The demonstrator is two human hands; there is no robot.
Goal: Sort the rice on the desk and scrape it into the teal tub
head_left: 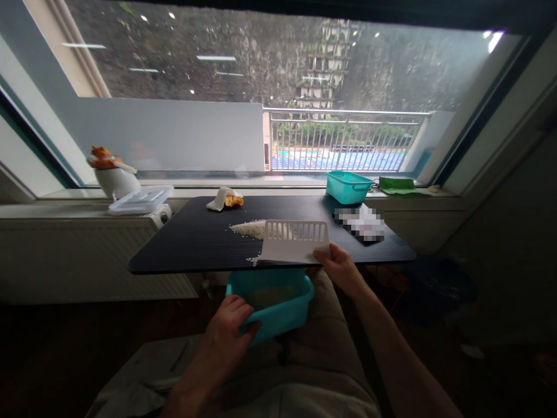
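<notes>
My left hand (230, 325) is closed on the near-left rim of a teal plastic bin (278, 316), which sits above my lap, just under the table's front edge. Inside the bin lies a pale layer that is too dim to name. My right hand (339, 267) grips the lower right corner of a white plastic panel (289, 251) with a row of slots along its top. The panel stands tilted on the dark table (195, 247), at its front edge. Behind and left of it spreads a pile of white rice-like grains (249, 229), partly hidden by the panel. A few loose grains (255, 259) lie near the edge.
A second teal bin (348, 187) stands at the back right, near a blurred-out flat item (363, 223) and a green cloth-like piece (397, 186). A crumpled white and orange item (226, 199) lies at the back. Left are a clear lid (141, 200) and a white pot (115, 180).
</notes>
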